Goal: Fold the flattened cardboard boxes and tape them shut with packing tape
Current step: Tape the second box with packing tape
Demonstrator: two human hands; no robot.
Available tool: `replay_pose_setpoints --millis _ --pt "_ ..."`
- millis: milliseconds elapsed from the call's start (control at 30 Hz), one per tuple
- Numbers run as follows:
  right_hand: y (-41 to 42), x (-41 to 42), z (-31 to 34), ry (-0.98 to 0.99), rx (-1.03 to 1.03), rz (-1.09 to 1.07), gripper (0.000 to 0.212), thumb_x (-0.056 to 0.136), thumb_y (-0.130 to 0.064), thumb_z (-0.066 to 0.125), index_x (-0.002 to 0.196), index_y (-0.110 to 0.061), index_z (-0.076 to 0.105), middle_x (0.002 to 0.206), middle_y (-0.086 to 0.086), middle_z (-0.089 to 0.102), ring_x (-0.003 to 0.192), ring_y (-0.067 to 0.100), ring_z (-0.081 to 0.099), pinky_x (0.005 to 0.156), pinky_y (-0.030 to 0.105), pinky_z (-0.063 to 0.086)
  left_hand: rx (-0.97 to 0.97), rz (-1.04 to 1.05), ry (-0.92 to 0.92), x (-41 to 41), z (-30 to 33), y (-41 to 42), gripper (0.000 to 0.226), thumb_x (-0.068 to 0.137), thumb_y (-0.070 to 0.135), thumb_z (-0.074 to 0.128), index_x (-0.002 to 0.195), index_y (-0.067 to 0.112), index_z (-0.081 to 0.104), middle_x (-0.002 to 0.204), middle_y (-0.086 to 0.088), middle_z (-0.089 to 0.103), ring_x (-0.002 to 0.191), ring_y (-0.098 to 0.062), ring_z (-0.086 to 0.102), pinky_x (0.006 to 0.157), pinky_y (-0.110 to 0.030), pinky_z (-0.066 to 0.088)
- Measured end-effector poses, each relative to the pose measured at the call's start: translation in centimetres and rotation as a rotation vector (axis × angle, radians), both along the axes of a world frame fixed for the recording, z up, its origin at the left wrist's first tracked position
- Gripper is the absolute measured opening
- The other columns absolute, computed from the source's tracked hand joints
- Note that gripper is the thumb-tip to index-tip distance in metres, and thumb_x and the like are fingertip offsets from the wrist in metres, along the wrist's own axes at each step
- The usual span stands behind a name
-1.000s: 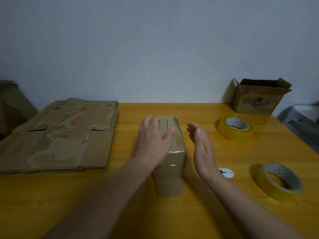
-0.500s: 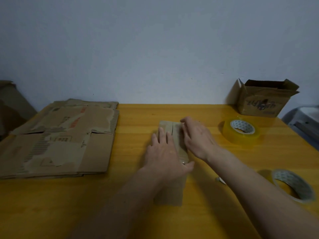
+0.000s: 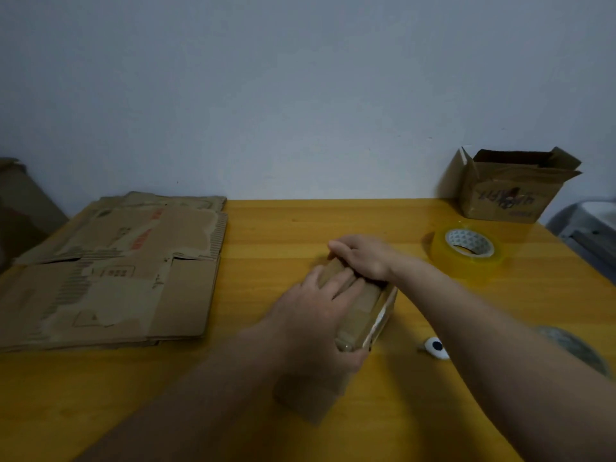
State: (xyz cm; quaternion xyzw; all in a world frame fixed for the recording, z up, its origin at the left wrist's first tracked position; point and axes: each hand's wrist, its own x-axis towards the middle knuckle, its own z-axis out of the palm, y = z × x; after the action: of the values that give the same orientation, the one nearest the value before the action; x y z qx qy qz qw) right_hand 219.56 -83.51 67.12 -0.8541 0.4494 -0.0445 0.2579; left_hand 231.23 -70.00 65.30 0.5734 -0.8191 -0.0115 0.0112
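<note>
A small folded cardboard box [image 3: 365,306] sits tilted in the middle of the yellow table [image 3: 266,235], with clear tape glinting on its near end. My left hand [image 3: 313,315] grips its near part, fingers laid over the top and thumb curled under the near corner. My right hand [image 3: 361,258] holds the far end, fingers curled over the edge. A stack of flattened cardboard boxes [image 3: 113,271] lies at the left. One roll of yellowish packing tape [image 3: 466,251] lies right of the box.
An open cardboard box [image 3: 510,188] stands at the back right corner. A small white object with a dark spot [image 3: 435,346] lies near my right forearm. A second tape roll [image 3: 576,348] is mostly hidden behind that forearm. Grey furniture [image 3: 593,228] stands beyond the right edge.
Both hands have closed on the box, and it has tipped up and turned to the right. My right hand came in from the side onto the far end.
</note>
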Motion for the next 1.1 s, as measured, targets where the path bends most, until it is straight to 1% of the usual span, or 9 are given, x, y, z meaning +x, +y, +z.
replay_pose_setpoints --millis 133,233,333,533,733,833,900,1033,1100 --pt "-1.1 -0.2 -0.1 -0.089 0.247 0.049 0.045 0.103 -0.043 0.030 0.122 -0.020 0.063 0.136 0.004 0.054 0.123 0.022 0.049 0.105 0.034 0.036 -0.169 -0.077 0.010 1.0 -0.6 1.2 0.076 0.079 0.069 0.039 0.148 0.045 0.020 0.162 0.002 0.015 0.146 -0.034 0.017 0.111 -0.054 0.028" --pt "-0.7 -1.9 -0.5 -0.253 0.372 -0.008 0.041 0.101 -0.045 0.032 0.126 -0.029 0.060 0.135 -0.002 0.051 0.122 0.017 0.048 0.100 0.029 0.039 -0.439 0.057 0.293 0.9 -3.4 2.9 0.068 0.072 0.063 0.055 0.133 0.033 0.050 0.147 -0.007 0.043 0.132 -0.030 0.042 0.099 -0.053 0.044" --pt "0.5 -3.8 -2.0 -0.512 0.690 -0.154 0.038 0.096 -0.053 0.042 0.125 -0.036 0.060 0.131 0.003 0.058 0.117 0.026 0.057 0.097 0.039 0.049 -0.504 0.210 0.699 0.4 -6.4 4.3 0.079 0.075 0.064 0.061 0.138 0.024 0.037 0.142 -0.004 0.036 0.126 -0.020 0.038 0.095 -0.045 0.046" --pt "4.0 -5.9 -2.1 -0.790 0.871 -0.289 0.063 0.089 -0.069 0.029 0.121 -0.025 0.060 0.117 0.008 0.067 0.106 0.026 0.064 0.088 0.041 0.053 -0.237 0.357 1.040 1.3 -6.4 4.5 0.113 0.062 0.075 0.068 0.150 0.039 0.008 0.147 0.023 0.012 0.137 -0.014 0.027 0.104 -0.042 0.040" --pt "7.1 -9.7 1.7 -0.500 0.575 -0.111 0.051 0.081 -0.061 0.058 0.125 -0.034 0.057 0.123 -0.007 0.062 0.111 0.011 0.059 0.097 0.033 0.049 0.440 0.876 1.435 4.6 0.7 2.0 0.065 0.076 0.074 0.053 0.117 0.024 0.059 0.109 -0.006 0.065 0.093 -0.024 0.063 0.076 -0.030 0.054" --pt "7.7 -11.0 3.4 -0.556 0.508 -0.115 0.061 0.074 -0.027 0.078 0.130 -0.027 0.053 0.120 -0.002 0.059 0.106 0.014 0.060 0.083 0.029 0.055 0.656 0.846 1.609 5.6 1.6 1.7 0.066 0.084 0.074 0.042 0.115 0.021 0.066 0.105 -0.015 0.072 0.100 -0.036 0.066 0.087 -0.046 0.053" --pt "7.6 -11.0 3.4 -0.595 0.385 -0.219 0.050 0.080 -0.002 0.072 0.127 -0.011 0.055 0.105 0.008 0.063 0.088 0.019 0.064 0.071 0.034 0.058 0.754 0.801 1.729 5.9 1.5 2.2 0.066 0.086 0.070 0.042 0.123 0.020 0.061 0.119 -0.023 0.065 0.100 -0.048 0.063 0.072 -0.054 0.058" --pt "7.3 -10.2 1.8 -0.516 0.194 -0.444 0.042 0.089 0.002 0.060 0.129 -0.004 0.048 0.091 0.016 0.063 0.051 0.015 0.056 0.041 0.027 0.041 0.501 1.045 1.422 5.9 0.3 2.8 0.069 0.094 0.066 0.033 0.147 0.022 0.033 0.146 -0.023 0.039 0.099 -0.045 0.062 0.081 -0.053 0.057" --pt "7.3 -9.5 0.9 -0.517 0.165 -0.483 0.049 0.090 0.000 0.058 0.136 -0.010 0.042 0.102 0.017 0.061 0.056 0.018 0.060 0.040 0.026 0.040 0.307 1.010 1.569 6.1 -0.6 2.8 0.083 0.088 0.075 0.027 0.146 0.017 0.037 0.142 -0.021 0.046 0.114 -0.041 0.057 0.095 -0.050 0.050"
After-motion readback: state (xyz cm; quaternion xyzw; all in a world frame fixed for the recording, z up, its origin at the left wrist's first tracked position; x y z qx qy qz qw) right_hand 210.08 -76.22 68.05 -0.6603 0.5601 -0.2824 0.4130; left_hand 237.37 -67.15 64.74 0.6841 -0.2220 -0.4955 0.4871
